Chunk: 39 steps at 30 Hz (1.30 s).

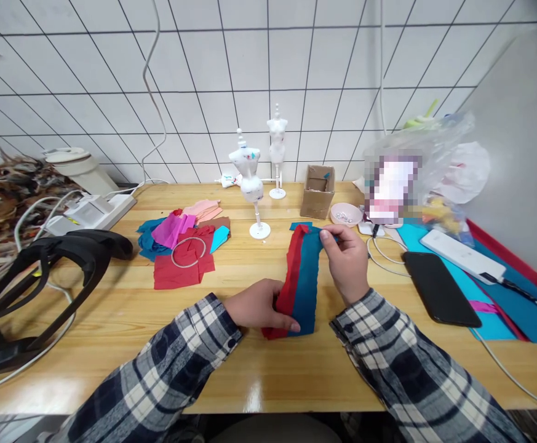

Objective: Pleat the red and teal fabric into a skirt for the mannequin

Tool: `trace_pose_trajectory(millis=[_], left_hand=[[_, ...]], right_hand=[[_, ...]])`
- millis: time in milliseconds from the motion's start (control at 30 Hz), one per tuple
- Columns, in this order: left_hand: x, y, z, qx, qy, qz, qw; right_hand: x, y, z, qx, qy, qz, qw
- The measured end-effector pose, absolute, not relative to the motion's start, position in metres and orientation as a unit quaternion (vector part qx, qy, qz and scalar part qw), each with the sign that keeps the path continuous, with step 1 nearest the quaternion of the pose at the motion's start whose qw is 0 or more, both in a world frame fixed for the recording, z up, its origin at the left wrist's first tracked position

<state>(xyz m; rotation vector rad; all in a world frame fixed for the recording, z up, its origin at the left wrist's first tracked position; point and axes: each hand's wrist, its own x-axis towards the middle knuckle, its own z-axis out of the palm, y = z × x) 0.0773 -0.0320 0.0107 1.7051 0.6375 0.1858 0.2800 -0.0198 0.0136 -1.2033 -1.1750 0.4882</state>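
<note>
Between my hands hangs a strip of crepe paper, a red layer [291, 264] beside and partly under a teal layer [307, 283]. My left hand [266, 306] grips its lower left part, thumb lying across the front. Up at the top right corner, my right hand [346, 258] pinches the teal edge between thumb and fingers. A small teal scrap [299, 226] lies just behind the strip's top. Two small white dress-form mannequins stand behind: the nearer mannequin [251, 178] has coloured specks on it, and the farther mannequin [277, 141] is close to the tiled wall.
Crumpled paper pieces [180, 267] with a metal ring [189, 239] lie left. A cardboard box [318, 194] and a pink bowl [346, 215] stand at the back. Right are a black phone [442, 288], a white power bank [462, 256] and cables; far left, a black headset [56, 295] and power strip [97, 215].
</note>
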Motion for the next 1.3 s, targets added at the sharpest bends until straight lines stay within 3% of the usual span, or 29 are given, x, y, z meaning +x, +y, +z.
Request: trace_pose_trajectory(millis=[100, 200, 300, 367, 500, 600, 733, 867, 933, 1067, 1300], left_hand=[[0.067, -0.018, 0.012, 0.835, 0.332, 0.093, 0.43], [0.044, 0.008, 0.019, 0.845, 0.457, 0.236, 0.148], [0.015, 0.032, 0.026, 0.755, 0.547, 0.359, -0.039], [0.0, 0.041, 0.027, 0.721, 0.594, 0.345, -0.089], [-0.019, 0.05, 0.019, 0.727, 0.633, 0.25, -0.089], [-0.026, 0.054, 0.015, 0.667, 0.671, 0.301, -0.122], [-0.028, 0.054, 0.017, 0.66, 0.665, 0.319, -0.143], [-0.014, 0.034, 0.029, 0.704, 0.611, 0.344, -0.111], [0.004, 0.013, 0.034, 0.784, 0.514, 0.348, -0.028], [0.049, -0.033, 0.03, 0.869, 0.437, 0.174, 0.149], [0.068, -0.051, 0.02, 0.874, 0.477, 0.027, 0.083]], right_hand=[[0.282, -0.023, 0.018, -0.512, -0.502, 0.206, 0.665], [0.277, -0.033, 0.029, -0.467, -0.554, 0.192, 0.662], [0.265, -0.046, 0.036, -0.416, -0.677, 0.18, 0.579], [0.256, -0.049, 0.032, -0.4, -0.742, 0.167, 0.512], [0.246, -0.04, 0.008, -0.38, -0.815, 0.163, 0.407], [0.248, -0.031, -0.005, -0.335, -0.855, 0.193, 0.344], [0.255, -0.027, -0.006, -0.326, -0.864, 0.202, 0.326], [0.258, -0.026, -0.009, -0.341, -0.871, 0.212, 0.284], [0.259, -0.024, -0.013, -0.363, -0.866, 0.206, 0.276], [0.262, -0.021, -0.016, -0.405, -0.858, 0.197, 0.247], [0.265, -0.018, -0.018, -0.398, -0.862, 0.224, 0.218]])
